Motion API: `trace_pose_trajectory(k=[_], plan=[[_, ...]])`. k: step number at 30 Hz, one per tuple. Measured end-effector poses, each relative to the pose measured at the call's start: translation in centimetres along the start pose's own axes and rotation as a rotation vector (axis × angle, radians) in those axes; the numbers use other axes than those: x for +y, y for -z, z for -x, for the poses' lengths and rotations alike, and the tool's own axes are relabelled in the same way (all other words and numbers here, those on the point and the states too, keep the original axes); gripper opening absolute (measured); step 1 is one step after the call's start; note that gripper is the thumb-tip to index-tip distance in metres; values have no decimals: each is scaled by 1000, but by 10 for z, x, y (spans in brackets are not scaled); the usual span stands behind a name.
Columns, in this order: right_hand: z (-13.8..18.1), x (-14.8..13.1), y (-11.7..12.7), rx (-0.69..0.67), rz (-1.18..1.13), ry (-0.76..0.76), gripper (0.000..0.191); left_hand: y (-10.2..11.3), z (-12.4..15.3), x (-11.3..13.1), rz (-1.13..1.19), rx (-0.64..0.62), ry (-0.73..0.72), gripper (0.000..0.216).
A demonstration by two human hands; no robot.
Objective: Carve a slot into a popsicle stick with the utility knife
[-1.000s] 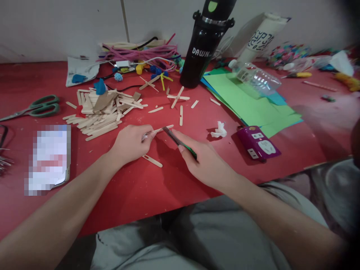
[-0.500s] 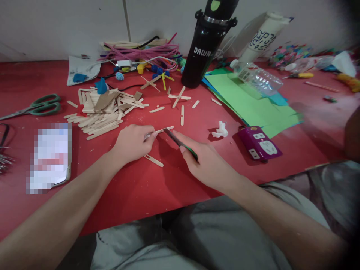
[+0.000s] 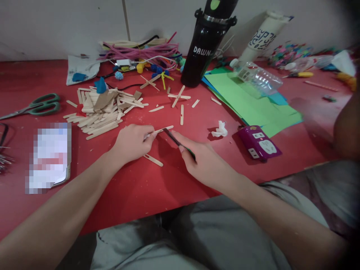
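- Left hand (image 3: 136,140), fingers curled tight, pinching a wooden stick (image 3: 170,127) between the hands!
- That stick juts right, long axis running left to right, tip angling slightly far.
- Right hand (image 3: 202,157) wraps a knife (image 3: 172,138), blade meeting the stick from near right; left hand's nearer.

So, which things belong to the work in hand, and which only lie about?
Seemingly in the job:
craft stick, in left hand;
utility knife, in right hand;
craft-stick pile.

Probably just lying about:
black DAWN bottle;
purple socket adapter;
green-handled scissors.
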State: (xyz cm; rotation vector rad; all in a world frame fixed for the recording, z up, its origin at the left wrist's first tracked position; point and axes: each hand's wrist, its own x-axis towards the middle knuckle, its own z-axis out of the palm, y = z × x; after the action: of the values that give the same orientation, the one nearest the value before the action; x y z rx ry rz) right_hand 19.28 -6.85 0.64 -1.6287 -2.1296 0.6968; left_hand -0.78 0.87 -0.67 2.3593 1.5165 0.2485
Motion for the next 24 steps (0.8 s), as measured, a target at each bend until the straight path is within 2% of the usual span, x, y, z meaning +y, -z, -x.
trace_pose_trajectory(k=[7, 24], plan=[[-2, -3, -2, -30, 24, 23, 57, 0, 0, 0, -14, 7, -8, 33], [1, 1, -2, 5, -23, -4, 56, -1, -1, -1, -31, 6, 0, 32]])
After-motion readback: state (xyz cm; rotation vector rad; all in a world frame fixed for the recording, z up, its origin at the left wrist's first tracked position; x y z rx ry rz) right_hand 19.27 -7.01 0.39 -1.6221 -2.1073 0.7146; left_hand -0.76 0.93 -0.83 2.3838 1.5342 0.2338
